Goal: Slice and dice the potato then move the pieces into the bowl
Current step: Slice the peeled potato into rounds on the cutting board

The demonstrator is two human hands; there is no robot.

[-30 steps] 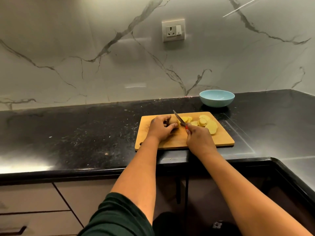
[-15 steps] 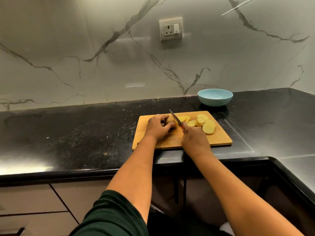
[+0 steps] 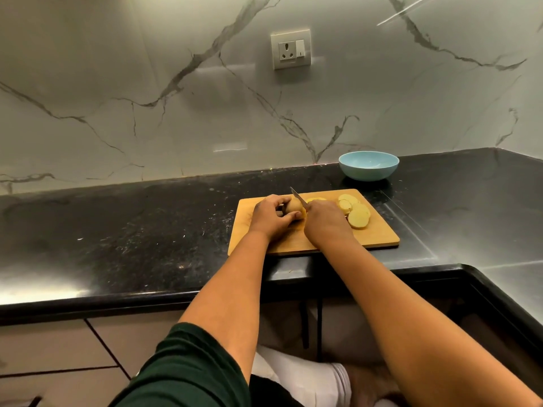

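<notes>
Head view, single moment. I see a wooden cutting board (image 3: 379, 236) lying flat on the black bench (image 3: 117, 230), near its front edge. The left hand (image 3: 271, 217) rests on the left half of the board, its grip curled around the uncut end of the potato (image 3: 294, 207), fingers over the top and thumb at the near side. The right hand (image 3: 324, 221) sits just beside it on the right, its grip closed around the handle of a knife (image 3: 298, 196); the handle itself is hidden inside the fist, so I see only the blade. The blade angles up and away to the left, its lower part against the cut face of the potato, tip raised above the board. Right of the right hand lies a loose cluster of round potato slices (image 3: 354, 211), overlapping one another on the board, pale yellow faces up; one more slice shows just behind the knuckles. A light blue bowl (image 3: 368, 165) stands upright on the bench behind the board's far right corner, apart from it, near the marble wall (image 3: 147, 98). I see no potato in the bowl. A white wall socket (image 3: 291, 49) is mounted above. A dark green sleeve (image 3: 188, 371) covers the left upper arm.
</notes>
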